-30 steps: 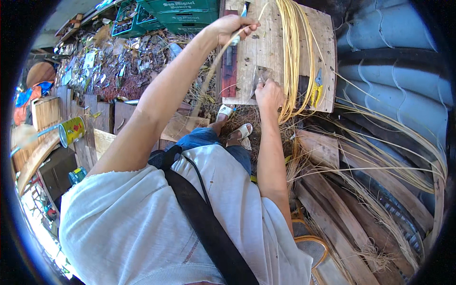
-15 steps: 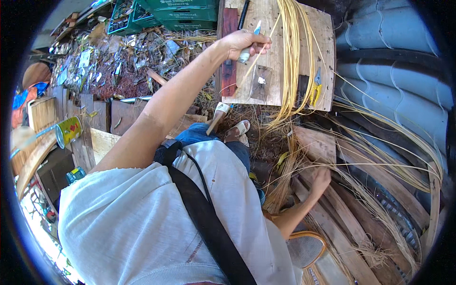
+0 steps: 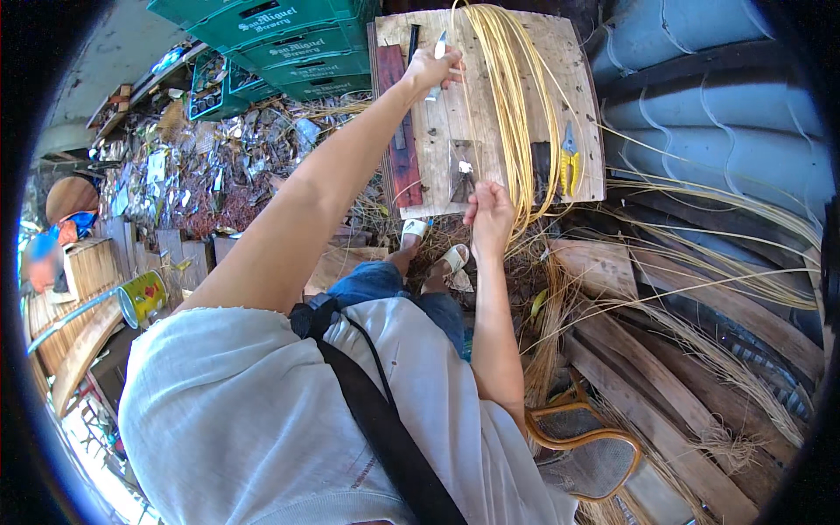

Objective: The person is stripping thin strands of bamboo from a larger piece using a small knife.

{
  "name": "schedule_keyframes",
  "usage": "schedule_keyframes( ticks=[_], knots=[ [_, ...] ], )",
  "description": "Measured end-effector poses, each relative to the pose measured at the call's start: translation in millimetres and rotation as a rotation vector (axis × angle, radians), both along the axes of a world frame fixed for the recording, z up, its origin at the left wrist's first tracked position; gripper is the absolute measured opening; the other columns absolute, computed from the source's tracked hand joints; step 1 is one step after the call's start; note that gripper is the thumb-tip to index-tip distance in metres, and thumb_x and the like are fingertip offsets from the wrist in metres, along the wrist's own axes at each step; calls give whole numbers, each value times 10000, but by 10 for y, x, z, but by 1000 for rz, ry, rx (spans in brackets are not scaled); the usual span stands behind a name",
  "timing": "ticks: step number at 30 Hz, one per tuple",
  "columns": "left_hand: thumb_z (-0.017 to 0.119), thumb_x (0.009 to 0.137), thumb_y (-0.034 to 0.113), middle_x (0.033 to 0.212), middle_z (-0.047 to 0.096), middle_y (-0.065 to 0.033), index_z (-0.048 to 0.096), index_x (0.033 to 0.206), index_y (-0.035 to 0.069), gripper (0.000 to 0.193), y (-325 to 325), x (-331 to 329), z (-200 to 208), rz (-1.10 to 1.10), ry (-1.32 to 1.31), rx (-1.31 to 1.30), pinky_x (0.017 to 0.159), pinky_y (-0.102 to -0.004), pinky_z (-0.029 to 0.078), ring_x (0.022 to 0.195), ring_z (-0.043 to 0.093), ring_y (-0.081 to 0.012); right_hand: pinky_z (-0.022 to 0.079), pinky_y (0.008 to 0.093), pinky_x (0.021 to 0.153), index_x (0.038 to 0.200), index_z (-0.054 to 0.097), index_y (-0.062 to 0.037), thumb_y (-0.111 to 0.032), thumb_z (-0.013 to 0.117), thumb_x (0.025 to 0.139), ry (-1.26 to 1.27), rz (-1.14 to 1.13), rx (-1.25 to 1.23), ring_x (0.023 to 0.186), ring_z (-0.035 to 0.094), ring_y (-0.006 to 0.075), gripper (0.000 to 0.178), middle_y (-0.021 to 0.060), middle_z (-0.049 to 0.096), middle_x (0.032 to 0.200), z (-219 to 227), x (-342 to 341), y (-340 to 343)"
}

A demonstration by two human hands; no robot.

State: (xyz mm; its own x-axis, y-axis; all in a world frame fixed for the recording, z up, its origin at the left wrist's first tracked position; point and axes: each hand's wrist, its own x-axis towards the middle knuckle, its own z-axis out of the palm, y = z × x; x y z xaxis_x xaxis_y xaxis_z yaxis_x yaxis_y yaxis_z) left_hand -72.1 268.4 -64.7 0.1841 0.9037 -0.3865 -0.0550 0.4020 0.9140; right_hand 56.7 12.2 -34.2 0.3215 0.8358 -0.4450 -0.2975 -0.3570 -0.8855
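Note:
Over the wooden board (image 3: 429, 179), my left hand (image 3: 435, 72) is closed around a small knife (image 3: 441, 45) with its blade pointing away from me. A thin cane strip (image 3: 469, 118) runs from the fingers of that hand down toward my right hand (image 3: 490, 213). At the board's near edge, my right hand is closed, its thumb and fingers pinching the strip's lower part; the very end is hard to make out. Between the hands lies a small dark flat piece (image 3: 461, 166) with a white bit on it. A bundle of yellow cane strands (image 3: 507, 96) drapes across the board to the right.
Yellow-handled pliers (image 3: 570, 166) lie on the board's right side, and a reddish wooden bar (image 3: 405, 157) on its left. Green crates (image 3: 289, 44) are stacked at the far left. Planks (image 3: 647, 376) and loose strands spread at right, beside a cane-framed piece (image 3: 604, 459).
My right hand has come up from the planks at the lower right to the board's near edge. The left hand has shifted slightly left and away, still gripping the knife and strip.

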Motion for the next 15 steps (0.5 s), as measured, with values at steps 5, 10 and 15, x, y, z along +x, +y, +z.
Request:
schedule_keyframes(
  ticks=[5,10,15],
  knots=[
    [578,903,174,801,653,-60,595,1015,28,185,276,7,-36,133,103,113,427,-243,467,622,666,-158,484,299,478,866,619,27,-118,551,885,-485,156,-129,547,606,148,161,112,638,663,-135,15,272],
    [660,743,509,778,667,-205,641,870,-43,567,-86,-201,274,-90,755,107,655,-377,539,744,681,-303,527,436,656,788,644,43,-165,595,806,-972,266,-84,673,656,376,215,239,645,705,-349,-59,682],
    [607,810,414,763,634,-285,605,933,-97,526,-1140,-360,328,-375,788,206,705,-421,539,803,663,-377,524,452,669,777,651,22,-177,583,807,-1064,346,-183,693,653,398,212,256,636,696,-170,-44,544]
  ],
)
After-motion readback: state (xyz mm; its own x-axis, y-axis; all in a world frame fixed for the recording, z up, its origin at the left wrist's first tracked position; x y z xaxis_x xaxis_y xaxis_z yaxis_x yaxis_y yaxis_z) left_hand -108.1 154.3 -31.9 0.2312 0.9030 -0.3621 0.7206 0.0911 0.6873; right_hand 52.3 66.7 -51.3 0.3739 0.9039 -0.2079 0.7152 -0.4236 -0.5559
